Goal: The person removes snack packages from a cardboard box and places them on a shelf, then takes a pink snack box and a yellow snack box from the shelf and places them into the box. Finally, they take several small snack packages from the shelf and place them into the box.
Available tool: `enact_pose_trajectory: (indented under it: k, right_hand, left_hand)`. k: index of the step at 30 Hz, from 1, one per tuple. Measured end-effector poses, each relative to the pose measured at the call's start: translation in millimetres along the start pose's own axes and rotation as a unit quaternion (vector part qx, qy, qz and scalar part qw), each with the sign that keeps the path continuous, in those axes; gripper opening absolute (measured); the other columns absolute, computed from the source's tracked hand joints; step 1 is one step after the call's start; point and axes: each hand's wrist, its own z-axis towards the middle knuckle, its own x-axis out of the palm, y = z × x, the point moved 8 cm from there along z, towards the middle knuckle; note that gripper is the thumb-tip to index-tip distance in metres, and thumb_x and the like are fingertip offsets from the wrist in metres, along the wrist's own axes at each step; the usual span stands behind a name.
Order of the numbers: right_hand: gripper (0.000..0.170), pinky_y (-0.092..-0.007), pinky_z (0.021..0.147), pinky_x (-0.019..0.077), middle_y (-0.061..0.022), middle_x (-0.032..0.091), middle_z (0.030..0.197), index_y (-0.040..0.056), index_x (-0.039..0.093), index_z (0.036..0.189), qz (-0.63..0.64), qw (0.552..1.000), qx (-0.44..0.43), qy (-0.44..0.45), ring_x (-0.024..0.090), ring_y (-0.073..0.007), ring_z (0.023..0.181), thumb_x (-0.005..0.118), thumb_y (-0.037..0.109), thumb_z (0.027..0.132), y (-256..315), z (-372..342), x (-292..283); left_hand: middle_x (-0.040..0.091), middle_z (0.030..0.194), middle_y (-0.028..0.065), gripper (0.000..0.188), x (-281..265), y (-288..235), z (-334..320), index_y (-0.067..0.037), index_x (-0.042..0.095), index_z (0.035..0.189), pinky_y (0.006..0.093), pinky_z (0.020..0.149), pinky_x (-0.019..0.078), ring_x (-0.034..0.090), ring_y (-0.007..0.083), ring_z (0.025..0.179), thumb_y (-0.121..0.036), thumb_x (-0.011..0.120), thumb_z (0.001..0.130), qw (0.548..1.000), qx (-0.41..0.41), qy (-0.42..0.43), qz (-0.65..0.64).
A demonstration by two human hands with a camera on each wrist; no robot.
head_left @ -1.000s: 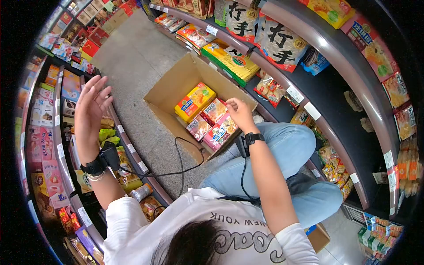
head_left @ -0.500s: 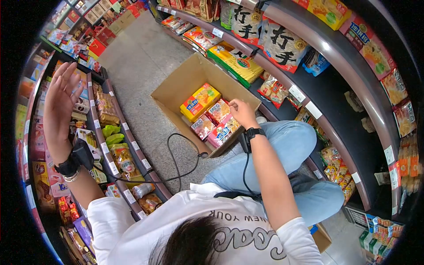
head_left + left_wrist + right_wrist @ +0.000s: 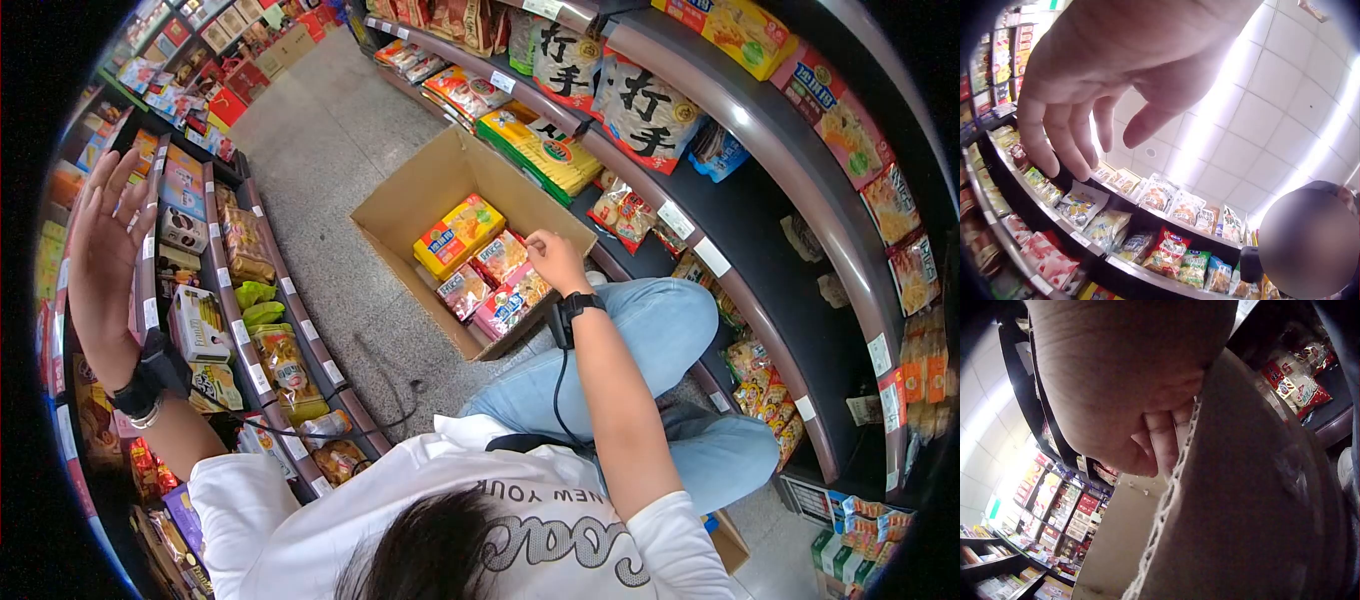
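My left hand is raised beside the left shelving, its fingers spread and loosely bent, with nothing in it. In the left wrist view, the left hand hangs before rows of snack bags. My right hand lies over the near right edge of an open cardboard box, its fingers loosely bent inside. The right wrist view shows the right hand at the box's cut edge, its fingertips partly hidden. Inside are a yellow snack box, red-and-white packs and a pink pack.
Curved shelves with packaged food stand close on both sides; the right one holds large snack bags and yellow packs. Grey floor lies between them. A black cable runs from my left wrist. My bent jeans-clad legs are beside the box.
My left hand has moved left, away from the box, and is still raised. The box appears slightly farther right in view. My right hand stays at the box edge.
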Motion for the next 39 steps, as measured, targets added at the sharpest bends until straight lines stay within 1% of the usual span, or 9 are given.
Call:
enact_pose_trajectory:
  k: [3, 5, 7, 11, 15, 19, 24, 28, 39]
  right_hand:
    - [0.014, -0.033, 0.067, 0.0511, -0.0094, 0.067, 0.079, 0.0055, 0.064, 0.091, 0.015, 1.0, 0.005, 0.005, 0.065, -0.022, 0.071, 0.061, 0.013, 0.08, 1, 0, 0]
    - [0.014, -0.0331, 0.067, 0.0513, -0.0099, 0.067, 0.08, 0.0052, 0.064, 0.092, 0.013, 1.0, 0.001, 0.003, 0.065, -0.022, 0.071, 0.061, 0.013, 0.08, 2, 0, 1]
    - [0.014, -0.0327, 0.067, 0.0514, -0.0104, 0.067, 0.08, 0.0046, 0.064, 0.092, 0.021, 1.0, -0.005, 0.001, 0.065, -0.0215, 0.072, 0.061, 0.012, 0.08, 4, 1, 0]
    - [0.015, -0.0303, 0.068, 0.0504, -0.0109, 0.067, 0.082, 0.0027, 0.064, 0.095, 0.11, 0.994, -0.006, -0.01, 0.064, -0.0191, 0.074, 0.061, 0.01, 0.082, 13, -4, -6]
    - [0.014, -0.0253, 0.069, 0.0485, -0.0073, 0.067, 0.082, 0.0005, 0.063, 0.096, 0.262, 0.964, 0.017, -0.032, 0.062, -0.0125, 0.075, 0.061, 0.01, 0.086, 28, -10, -21]
    - [0.012, -0.0232, 0.069, 0.0477, -0.0036, 0.066, 0.085, 0.0007, 0.063, 0.095, 0.33, 0.941, 0.029, -0.062, 0.06, -0.0094, 0.075, 0.061, 0.009, 0.087, 2, -14, -22]
    - [0.015, -0.0224, 0.067, 0.0507, -0.0091, 0.066, 0.09, -0.0008, 0.059, 0.102, 0.39, 0.912, 0.085, -0.092, 0.063, -0.0124, 0.078, 0.055, 0.008, 0.091, -5, -21, -42]
    - [0.015, -0.0237, 0.069, 0.0501, -0.0091, 0.065, 0.092, 0.0008, 0.059, 0.102, 0.439, 0.885, 0.093, -0.125, 0.063, -0.0129, 0.078, 0.054, 0.01, 0.091, -6, -25, -58]
    - [0.018, -0.0274, 0.077, 0.0496, -0.0105, 0.064, 0.096, 0.0011, 0.057, 0.105, 0.53, 0.813, 0.056, -0.235, 0.061, -0.0153, 0.085, 0.052, 0.014, 0.094, 35, -90, -150]
  left_hand:
    - [0.048, 0.133, 0.0106, 0.048, -7, -6, -1, -0.005, 0.041, 0.134, 0.0302, 0.095, 0.0406, 0.052, 0.0162, 0.11, -0.032, 0.045, 0.095, 0.999, 0.0, 0.033, 0.013]
    - [0.051, 0.129, 0.0093, 0.047, 3, 10, -5, -0.006, 0.044, 0.132, 0.0285, 0.091, 0.0417, 0.054, 0.014, 0.105, -0.032, 0.049, 0.093, 0.997, -0.016, -0.009, 0.069]
    - [0.055, 0.121, 0.0079, 0.042, 37, 47, -8, -0.006, 0.049, 0.125, 0.0288, 0.085, 0.0447, 0.056, 0.0133, 0.098, -0.03, 0.052, 0.091, 0.996, -0.069, 0.058, 0.014]
    - [0.062, 0.107, 0.0042, 0.026, 87, 161, -11, -0.008, 0.058, 0.111, 0.027, 0.079, 0.0468, 0.059, 0.0124, 0.091, -0.024, 0.055, 0.091, 0.992, -0.094, 0.048, 0.07]
    - [0.063, 0.103, 0.0039, 0.021, 147, 254, -29, -0.007, 0.058, 0.109, 0.0252, 0.073, 0.0462, 0.059, 0.0112, 0.086, -0.015, 0.054, 0.091, 0.989, -0.141, 0.024, -0.028]
    - [0.063, 0.101, 0.0051, 0.018, 198, 290, -41, -0.005, 0.058, 0.107, 0.0221, 0.071, 0.0455, 0.059, 0.0104, 0.085, -0.011, 0.054, 0.091, 0.986, -0.133, -0.002, -0.105]
    - [0.064, 0.099, 0.0047, 0.017, 242, 322, -42, -0.005, 0.057, 0.106, 0.0226, 0.072, 0.0467, 0.058, 0.0092, 0.083, -0.011, 0.054, 0.091, 0.968, -0.197, -0.021, -0.154]
    - [0.064, 0.096, 0.0037, 0.016, 278, 326, -29, -0.006, 0.058, 0.105, 0.0225, 0.071, 0.0467, 0.058, 0.0091, 0.081, -0.014, 0.055, 0.091, 0.957, -0.222, -0.006, -0.188]
    - [0.063, 0.092, 0.0044, 0.013, 436, 241, -44, -0.004, 0.057, 0.102, 0.0234, 0.073, 0.0461, 0.057, 0.0094, 0.079, -0.013, 0.054, 0.093, 0.945, -0.098, 0.148, -0.276]
